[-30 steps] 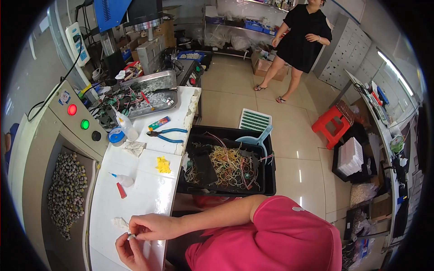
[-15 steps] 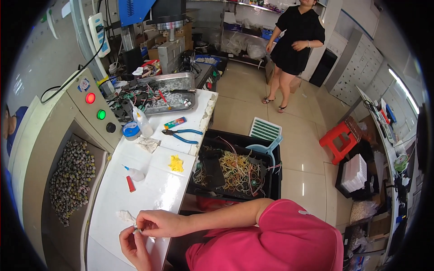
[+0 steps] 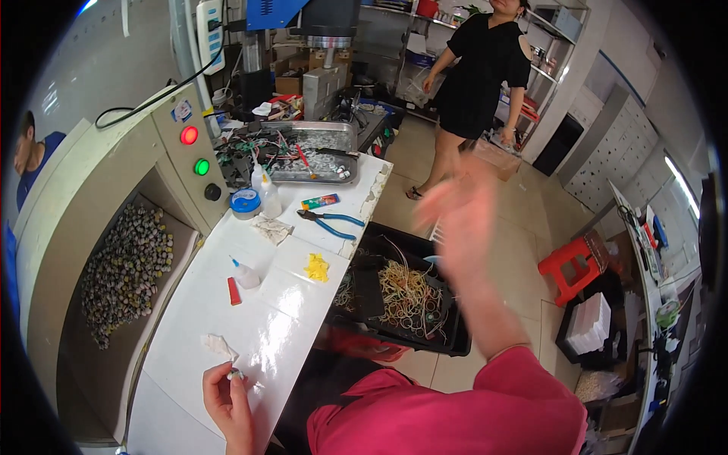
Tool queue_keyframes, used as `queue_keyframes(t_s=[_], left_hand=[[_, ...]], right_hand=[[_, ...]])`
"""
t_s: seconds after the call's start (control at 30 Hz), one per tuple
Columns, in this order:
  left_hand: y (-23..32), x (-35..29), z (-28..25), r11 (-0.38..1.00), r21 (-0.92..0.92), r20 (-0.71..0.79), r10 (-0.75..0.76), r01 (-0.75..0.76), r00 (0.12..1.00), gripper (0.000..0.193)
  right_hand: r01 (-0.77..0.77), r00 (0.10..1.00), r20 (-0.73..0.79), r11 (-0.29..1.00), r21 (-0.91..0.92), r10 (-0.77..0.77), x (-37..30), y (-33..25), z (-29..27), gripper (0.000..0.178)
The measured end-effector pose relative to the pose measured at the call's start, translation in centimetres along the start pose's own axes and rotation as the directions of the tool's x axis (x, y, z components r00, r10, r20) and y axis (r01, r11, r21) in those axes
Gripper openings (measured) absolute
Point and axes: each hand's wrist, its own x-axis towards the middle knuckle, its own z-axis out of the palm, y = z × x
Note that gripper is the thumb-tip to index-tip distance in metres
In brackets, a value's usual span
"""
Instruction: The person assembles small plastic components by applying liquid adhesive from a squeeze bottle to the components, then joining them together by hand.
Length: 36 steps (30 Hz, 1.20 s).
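Since half a second ago, your right hand (image 3: 462, 216) has left the left hand (image 3: 227, 402) and swung up and away from the bench; the co-worker (image 3: 481, 83) in black has lowered an arm. Motion blurs your right hand, so I cannot tell whether its fingers grasp anything; it hides part of the floor beyond.

Largest around you is the beige cabinet (image 3: 72, 250) on your left, a heap of small rounded pieces (image 3: 129, 265) in its opening. The white worktop (image 3: 182, 334) runs alongside it. Against the worktop's right side is a black bin (image 3: 455, 345) of tangled wires (image 3: 409, 296). At the far end lies a metal tray (image 3: 334, 136). Nearer come blue-handled pliers (image 3: 334, 221), a blue-lidded tub (image 3: 245, 201) touching or just beside a squeeze bottle (image 3: 269, 199), then yellow scraps (image 3: 316, 267) and a red cap (image 3: 233, 291). A crumpled tissue (image 3: 218, 346) lies just beyond your left fingertips. Smallest is the pale piece (image 3: 236, 374), pinched between your left thumb and fingers above the worktop.
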Motion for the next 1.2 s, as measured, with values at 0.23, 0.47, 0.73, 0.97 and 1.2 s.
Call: queue_keyframes(t_s=[0.23, 0.47, 0.73, 0.97, 1.2], left_hand=[[-0.5, 1.0, -2.1, 0.99, -0.116, 0.061, -0.075, 0.081, 0.995, 0.016], [-0.1, 0.6, -0.4, 0.988, -0.151, 0.089, 0.004, 0.009, 0.996, 0.018], [0.8, 0.9, -0.5, 0.979, -0.192, 0.054, -0.059, 0.069, 0.997, 0.019], [-1.0, 2.7, -3.6, 0.964, -0.234, 0.012, -0.126, 0.125, 0.992, 0.02], [-2.2, 3.4, -7.6, 0.974, -0.225, 0.031, 0.023, -0.016, 0.999, 0.018]], right_hand=[[0.296, 0.941, -0.141, 0.95, -0.096, -0.307, 4.6, -3.9, -3.4, 0.011], [-0.272, 0.75, 0.62, 0.962, -0.027, 0.229, -7.4, 3.2, 9.1, 0.016], [-0.514, 0.551, 0.766, 0.858, -0.001, 0.331, -10.7, 5.4, 16.1, 0.023], [-0.634, 0.491, 0.774, 0.774, 0.002, 0.4, -12.7, 8.5, 19.9, 0.02], [-0.678, 0.491, 0.741, 0.735, -0.007, 0.459, -14.3, 9.3, 23.6, 0.02]])
